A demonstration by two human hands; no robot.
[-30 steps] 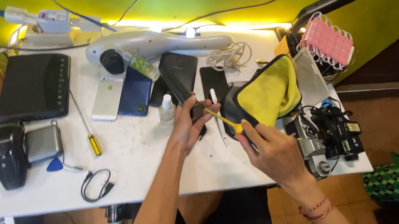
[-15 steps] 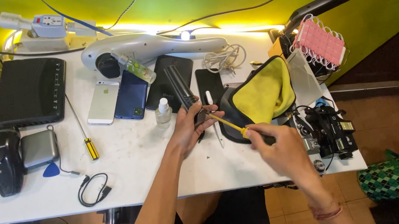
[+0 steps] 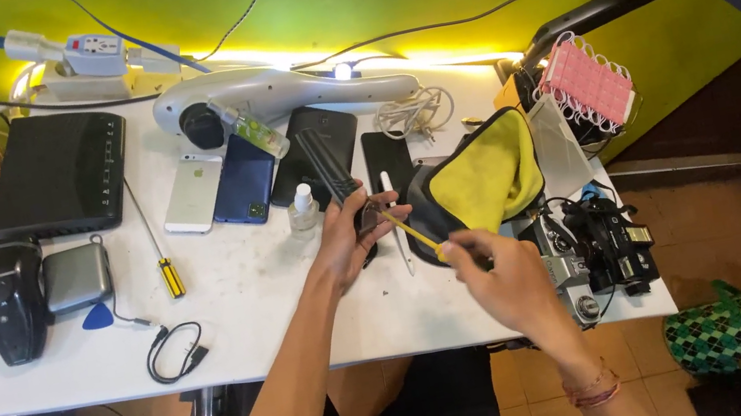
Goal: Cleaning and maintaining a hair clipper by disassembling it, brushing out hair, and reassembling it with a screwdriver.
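Centre frame: your left hand grips the dark handset, long axis toward upper left; your right hand, lower right, pinches 1 yellow-handled tool, tip at it.

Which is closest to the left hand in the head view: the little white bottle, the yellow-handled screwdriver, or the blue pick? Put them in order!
From the left hand:
1. Little white bottle, just to its left.
2. Yellow-handled screwdriver, farther left, mid-table.
3. Blue pick, farthest left, by the grey box.

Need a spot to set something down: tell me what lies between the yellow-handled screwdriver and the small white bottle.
In the head view, only bare white tabletop lies between the yellow-handled screwdriver and the small white bottle.
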